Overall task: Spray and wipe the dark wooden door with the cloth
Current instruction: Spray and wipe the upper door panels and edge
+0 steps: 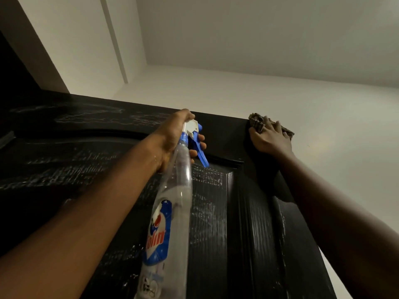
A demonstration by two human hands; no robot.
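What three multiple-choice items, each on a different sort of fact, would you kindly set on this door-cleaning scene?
1. Where is the cloth?
A. On the floor
B. Draped over the bottle
C. At the top right corner of the door, under the right hand

2. What colour is the trigger of the spray bottle?
A. Red
B. Blue
C. Green

3. What is the left hand doing?
A. Gripping the spray bottle by its neck, fingers at the trigger
B. Hanging idle
C. Pressing flat on the wall

Answers:
1 C: the right hand presses the cloth onto the door's upper corner.
2 B: the trigger is blue below a white nozzle.
3 A: the left hand is wrapped round the neck, fingertips in front of the trigger.
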